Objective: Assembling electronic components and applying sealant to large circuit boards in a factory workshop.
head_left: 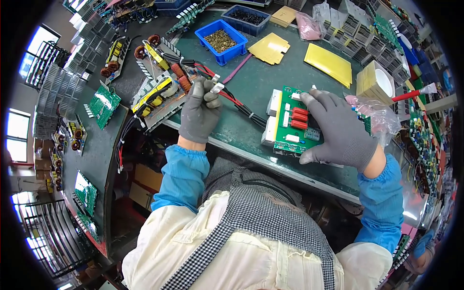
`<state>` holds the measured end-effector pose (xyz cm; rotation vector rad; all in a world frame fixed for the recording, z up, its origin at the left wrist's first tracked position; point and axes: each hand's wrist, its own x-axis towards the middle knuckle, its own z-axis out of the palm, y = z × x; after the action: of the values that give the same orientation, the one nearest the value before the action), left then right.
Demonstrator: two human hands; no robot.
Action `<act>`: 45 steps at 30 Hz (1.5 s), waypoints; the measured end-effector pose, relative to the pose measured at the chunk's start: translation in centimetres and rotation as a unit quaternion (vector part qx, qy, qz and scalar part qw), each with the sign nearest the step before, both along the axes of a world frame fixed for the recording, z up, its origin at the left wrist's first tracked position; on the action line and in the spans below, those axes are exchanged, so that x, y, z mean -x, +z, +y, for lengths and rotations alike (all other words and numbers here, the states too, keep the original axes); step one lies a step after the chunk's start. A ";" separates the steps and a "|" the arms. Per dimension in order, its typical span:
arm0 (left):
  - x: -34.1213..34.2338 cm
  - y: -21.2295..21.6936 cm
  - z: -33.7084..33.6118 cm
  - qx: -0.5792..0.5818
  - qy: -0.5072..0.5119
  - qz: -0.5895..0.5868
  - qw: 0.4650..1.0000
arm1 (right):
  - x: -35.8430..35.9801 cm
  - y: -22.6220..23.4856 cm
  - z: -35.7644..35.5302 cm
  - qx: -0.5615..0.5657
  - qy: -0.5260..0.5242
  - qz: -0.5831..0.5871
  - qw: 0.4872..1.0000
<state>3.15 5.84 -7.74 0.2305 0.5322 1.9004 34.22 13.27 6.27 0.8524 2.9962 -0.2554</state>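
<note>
Head view: the left hand (199, 112), in a grey knit glove, is clenched around a bundle of red and black wires with white plug connectors (216, 85), near the front edge of the green-topped desk (251, 82). The right hand (338, 130) lies flat, fingers spread, on a green circuit board with red components (291, 121) at that front edge. Bare desk lies beyond the board, before yellow sheets (328, 63) and a blue plastic bin of small parts (221, 40).

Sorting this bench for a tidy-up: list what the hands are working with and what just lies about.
In hand: left hand grips white connector on red-black wires; right hand presses green board.
Lying about: blue bin, yellow sheets, tape roll, plastic bag.
</note>
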 end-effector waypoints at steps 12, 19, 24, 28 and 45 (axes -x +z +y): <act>0.2 1.4 0.7 0.167 -0.217 0.072 0.959 | -0.4 -0.5 0.1 -0.010 0.013 0.009 1.000; 0.0 5.0 0.2 -0.023 -0.263 0.615 0.743 | -0.5 -0.4 0.1 -0.008 0.015 0.013 1.000; -1.0 6.6 1.4 0.021 -0.328 0.657 0.679 | -0.7 -0.9 0.2 -0.016 0.006 0.009 1.000; -4.3 8.2 1.5 0.115 -0.287 0.541 0.782 | -0.8 -1.2 0.2 -0.020 0.003 0.010 1.000; -8.4 10.6 2.7 0.018 -0.236 0.780 0.579 | -1.1 -1.7 0.3 -0.004 -0.013 0.024 1.000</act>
<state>11.58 8.50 2.88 1.8943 1.4301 0.6659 35.33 13.55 4.62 0.8995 3.0336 -0.2688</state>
